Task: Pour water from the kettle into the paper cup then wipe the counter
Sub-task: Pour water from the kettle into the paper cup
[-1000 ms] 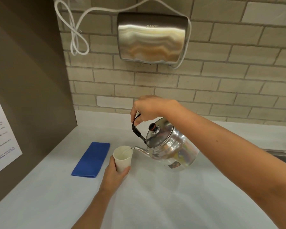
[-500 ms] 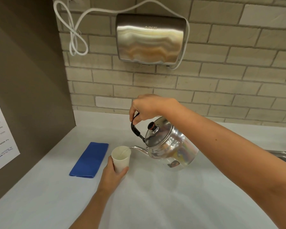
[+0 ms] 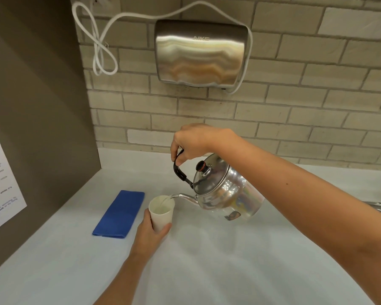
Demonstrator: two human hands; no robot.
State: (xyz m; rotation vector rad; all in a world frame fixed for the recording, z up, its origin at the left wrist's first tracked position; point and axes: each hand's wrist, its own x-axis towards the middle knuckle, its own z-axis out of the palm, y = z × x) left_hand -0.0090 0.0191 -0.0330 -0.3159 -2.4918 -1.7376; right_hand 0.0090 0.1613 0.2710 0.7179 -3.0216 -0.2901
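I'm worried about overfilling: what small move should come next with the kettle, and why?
Probably tip the kettle back upright with the right hand: water already runs from its spout into the paper cup, which the left hand steadies and which looks partly filled.

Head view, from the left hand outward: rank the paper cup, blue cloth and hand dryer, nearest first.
1. Paper cup: held in the left hand.
2. Blue cloth: flat on the counter, just left of that hand.
3. Hand dryer: high on the brick wall, behind.

Single head-worn wide-angle view, facing forward and down, close over the counter [image 3: 229, 260] toward the brick wall [image 3: 295, 119].
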